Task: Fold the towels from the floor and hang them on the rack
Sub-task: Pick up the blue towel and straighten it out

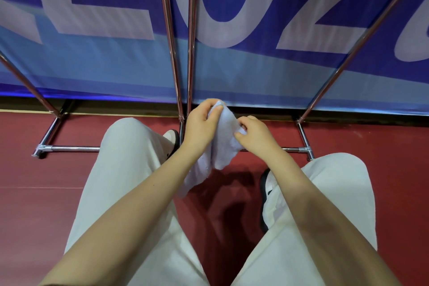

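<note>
A small pale lilac towel (222, 146) hangs bunched between my two hands, above the red floor. My left hand (202, 121) grips its top edge, fingers curled over the cloth. My right hand (253, 133) pinches the towel's right side a little lower. The towel's loose end droops down past my left wrist. The chrome rack (190, 53) stands straight ahead, with its upright poles rising behind my hands and its base bars on the floor. No towel shows on the part of the rack in view.
A blue banner (104, 58) with large pale letters fills the wall behind the rack. My legs in light trousers and dark-and-white shoes (173, 137) stand on the red floor (371, 141). Rack base bars (69, 148) run low on both sides.
</note>
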The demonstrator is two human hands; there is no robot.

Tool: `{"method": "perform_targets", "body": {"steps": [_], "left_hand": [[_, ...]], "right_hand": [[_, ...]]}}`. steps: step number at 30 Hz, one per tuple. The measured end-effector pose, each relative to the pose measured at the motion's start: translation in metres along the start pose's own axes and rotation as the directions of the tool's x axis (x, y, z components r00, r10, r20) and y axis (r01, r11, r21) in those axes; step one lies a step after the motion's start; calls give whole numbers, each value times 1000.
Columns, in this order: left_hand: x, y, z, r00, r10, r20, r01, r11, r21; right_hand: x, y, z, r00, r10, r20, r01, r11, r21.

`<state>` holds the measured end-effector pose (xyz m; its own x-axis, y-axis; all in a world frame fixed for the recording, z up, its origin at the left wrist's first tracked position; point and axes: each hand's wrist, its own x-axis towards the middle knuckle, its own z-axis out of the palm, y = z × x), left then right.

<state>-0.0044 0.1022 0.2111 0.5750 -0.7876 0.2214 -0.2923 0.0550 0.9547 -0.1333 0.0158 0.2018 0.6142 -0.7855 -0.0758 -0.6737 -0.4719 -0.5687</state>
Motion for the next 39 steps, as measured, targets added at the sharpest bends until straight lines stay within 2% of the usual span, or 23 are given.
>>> {"method": "perform_targets", "body": {"steps": [4,9,13,16,20,23,26,28,31,34,36,39], "left_hand": [[11,1,-6,980,-153,-128,142,985,-96],[17,-1,-7,964,-200,-177,169,970,-174],[23,-1,-10,949,-234,-209,195,962,-194],[24,-2,-14,933,-283,-224,235,947,-218],[22,-4,-17,924,-315,-219,255,930,-264],[21,-5,-17,936,-294,-195,236,933,-271],[18,-5,-17,957,-249,-147,208,947,-246],[16,-5,-17,966,-232,-116,202,953,-228],[13,-6,-14,965,-250,-83,229,952,-204],[8,-11,-9,940,-334,-65,311,922,-232],[5,-14,-5,910,-411,-51,383,881,-277],[3,-15,0,861,-508,11,475,797,-372]], "right_hand": [[5,0,0,1000,-16,-22,15,1000,-9],[10,4,-1,989,9,-150,-11,1000,-15],[12,6,-8,980,114,-163,-73,968,240],[12,5,-13,963,189,-190,-81,882,464],[8,6,-16,946,258,-197,-48,711,702],[4,7,-18,939,291,-186,-28,602,798],[0,13,-20,944,311,-111,-40,442,896],[-5,15,-21,946,315,-72,-54,374,926],[-8,17,-19,933,356,-53,-77,341,937],[-9,15,-13,901,428,-74,-99,370,924],[-7,15,-7,876,478,-59,-132,358,924],[-1,16,4,826,563,-5,-183,278,943]]}}
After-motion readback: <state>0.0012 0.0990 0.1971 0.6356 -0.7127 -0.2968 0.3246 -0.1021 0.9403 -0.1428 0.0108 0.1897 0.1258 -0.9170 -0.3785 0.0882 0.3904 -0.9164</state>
